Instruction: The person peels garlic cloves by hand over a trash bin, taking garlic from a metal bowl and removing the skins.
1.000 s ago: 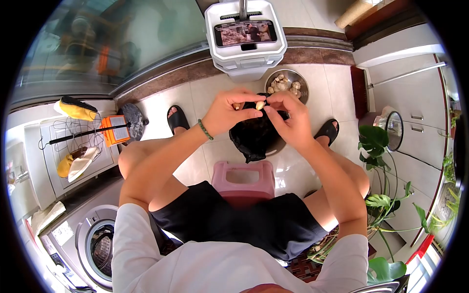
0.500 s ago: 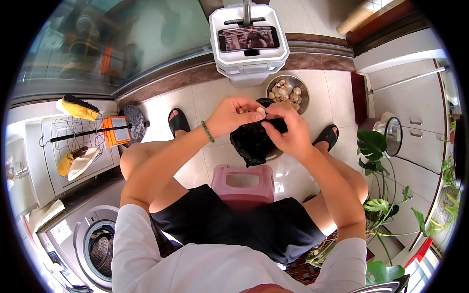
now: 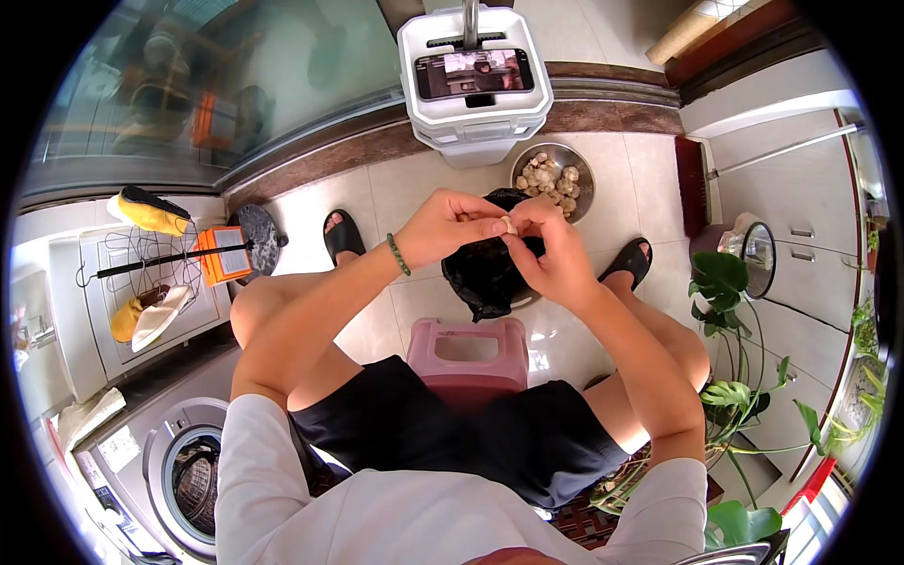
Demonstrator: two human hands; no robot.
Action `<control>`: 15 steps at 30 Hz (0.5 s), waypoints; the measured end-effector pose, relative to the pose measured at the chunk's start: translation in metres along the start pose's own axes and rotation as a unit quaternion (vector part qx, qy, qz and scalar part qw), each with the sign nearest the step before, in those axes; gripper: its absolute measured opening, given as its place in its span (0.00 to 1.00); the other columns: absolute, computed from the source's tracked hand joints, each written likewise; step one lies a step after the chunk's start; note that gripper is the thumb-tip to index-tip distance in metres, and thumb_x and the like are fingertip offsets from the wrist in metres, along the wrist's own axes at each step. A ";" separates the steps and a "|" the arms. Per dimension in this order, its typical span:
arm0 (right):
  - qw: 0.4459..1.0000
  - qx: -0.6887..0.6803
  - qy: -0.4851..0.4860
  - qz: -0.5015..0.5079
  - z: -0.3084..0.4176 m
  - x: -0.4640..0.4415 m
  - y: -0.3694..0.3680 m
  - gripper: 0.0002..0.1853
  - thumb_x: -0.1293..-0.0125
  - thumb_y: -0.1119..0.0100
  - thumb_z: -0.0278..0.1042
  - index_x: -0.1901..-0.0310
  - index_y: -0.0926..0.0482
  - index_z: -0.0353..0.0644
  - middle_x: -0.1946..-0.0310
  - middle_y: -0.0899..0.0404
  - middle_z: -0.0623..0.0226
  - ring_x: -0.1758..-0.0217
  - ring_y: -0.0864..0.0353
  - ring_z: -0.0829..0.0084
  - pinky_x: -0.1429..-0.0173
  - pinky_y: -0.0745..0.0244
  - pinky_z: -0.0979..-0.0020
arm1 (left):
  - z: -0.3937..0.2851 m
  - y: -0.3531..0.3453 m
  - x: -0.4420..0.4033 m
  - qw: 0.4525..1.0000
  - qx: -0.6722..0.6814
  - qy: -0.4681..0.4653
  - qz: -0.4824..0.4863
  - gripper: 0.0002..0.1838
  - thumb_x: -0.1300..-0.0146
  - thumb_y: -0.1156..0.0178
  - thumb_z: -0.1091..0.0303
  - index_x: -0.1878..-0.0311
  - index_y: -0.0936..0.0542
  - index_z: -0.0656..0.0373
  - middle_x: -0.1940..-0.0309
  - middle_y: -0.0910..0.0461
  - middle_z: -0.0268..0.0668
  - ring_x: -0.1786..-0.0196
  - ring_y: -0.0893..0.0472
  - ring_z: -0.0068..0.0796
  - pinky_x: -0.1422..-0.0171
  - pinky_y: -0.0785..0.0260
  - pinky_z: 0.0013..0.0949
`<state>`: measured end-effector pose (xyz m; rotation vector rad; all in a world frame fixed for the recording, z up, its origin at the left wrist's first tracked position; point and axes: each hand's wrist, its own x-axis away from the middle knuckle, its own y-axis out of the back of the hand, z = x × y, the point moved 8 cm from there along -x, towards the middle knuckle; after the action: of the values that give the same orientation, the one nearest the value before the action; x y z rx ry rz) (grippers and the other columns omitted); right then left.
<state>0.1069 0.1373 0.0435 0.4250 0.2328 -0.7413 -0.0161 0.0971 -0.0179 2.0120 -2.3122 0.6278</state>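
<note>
My left hand (image 3: pixel 444 226) holds a small pale garlic clove (image 3: pixel 509 225) at its thumb and fingertips. From the other side, my right hand (image 3: pixel 548 252) pinches the same clove, so the fingertips of both hands nearly meet. Both hands are above a bin lined with a black plastic bag (image 3: pixel 485 287). Just beyond my right hand, a round metal bowl (image 3: pixel 588 193) on the floor contains several garlic pieces (image 3: pixel 556 181).
A pink plastic stool (image 3: pixel 428 353) stands between my legs. Ahead is a white lidded container (image 3: pixel 476 127) with a phone (image 3: pixel 474 73) on top. A wire rack (image 3: pixel 151 259) and washing machine (image 3: pixel 188 476) are at left; a leafy plant (image 3: pixel 720 282) is at right.
My right fingers have come in from beside the clove to close on it. My left hand stays almost in place, and the view has shifted slightly.
</note>
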 end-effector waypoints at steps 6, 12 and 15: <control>1.000 0.019 -0.005 0.017 -0.003 0.000 -0.001 0.18 0.40 0.40 0.16 0.49 0.31 0.40 0.64 0.27 0.60 0.66 0.24 0.61 0.62 0.25 0.67 | -0.002 -0.001 0.000 1.000 0.007 0.013 -0.002 0.13 0.33 0.37 0.67 0.50 0.17 0.64 0.61 0.16 0.31 0.60 0.21 0.13 0.55 0.28 0.20; 1.000 0.017 -0.001 0.002 0.000 -0.001 0.000 0.20 0.40 0.42 0.16 0.48 0.33 0.42 0.61 0.26 0.58 0.63 0.22 0.57 0.61 0.24 0.64 | -0.001 0.000 0.000 1.000 0.015 0.017 -0.014 0.13 0.34 0.36 0.67 0.51 0.16 0.64 0.62 0.15 0.31 0.61 0.21 0.13 0.55 0.28 0.20; 0.999 0.037 0.022 0.021 0.007 -0.004 -0.001 0.20 0.39 0.43 0.15 0.48 0.33 0.42 0.58 0.24 0.58 0.60 0.21 0.55 0.60 0.24 0.63 | -0.001 0.000 -0.001 1.000 0.017 0.015 -0.009 0.14 0.34 0.36 0.66 0.50 0.17 0.65 0.60 0.15 0.36 0.58 0.18 0.17 0.51 0.25 0.21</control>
<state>0.1038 0.1355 0.0511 0.5152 0.2387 -0.7015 -0.0158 0.0979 -0.0174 2.0214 -2.2796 0.6956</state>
